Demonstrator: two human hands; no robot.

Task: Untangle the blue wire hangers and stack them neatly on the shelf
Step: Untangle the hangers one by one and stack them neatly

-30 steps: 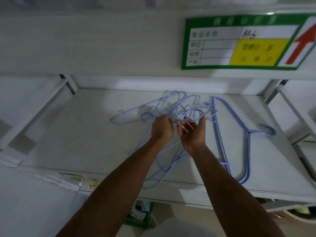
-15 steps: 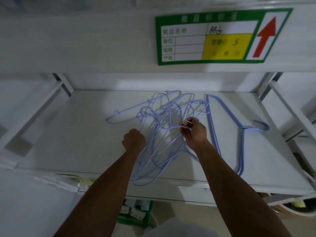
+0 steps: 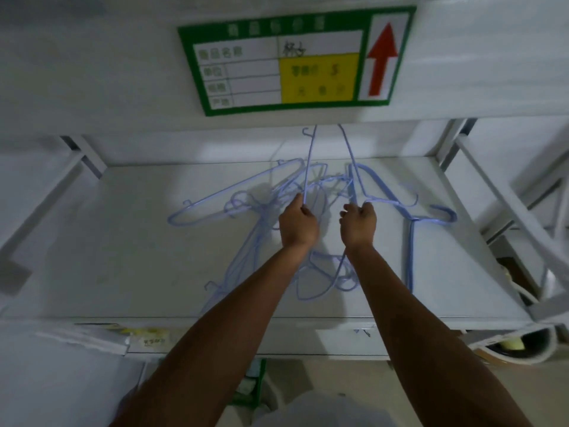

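A tangle of blue wire hangers (image 3: 246,211) lies on the white shelf (image 3: 138,257), spreading from centre-left down to the front edge. My left hand (image 3: 297,224) and my right hand (image 3: 358,224) each grip an arm of one raised hanger (image 3: 309,155); its two wires rise steeply until the upper shelf's edge cuts them off. A separate stack of darker blue hangers (image 3: 411,241) lies flat on the right of the shelf, hook pointing right.
A green, white and yellow label with a red arrow (image 3: 295,60) is fixed on the upper shelf's front edge. White frame struts (image 3: 505,204) flank the shelf on both sides. Small items sit below the shelf at lower right (image 3: 511,345).
My left hand moved back up and right beside the right hand. Both hands have lifted one hanger up out of the tangle, its arms now pointing toward the upper shelf.
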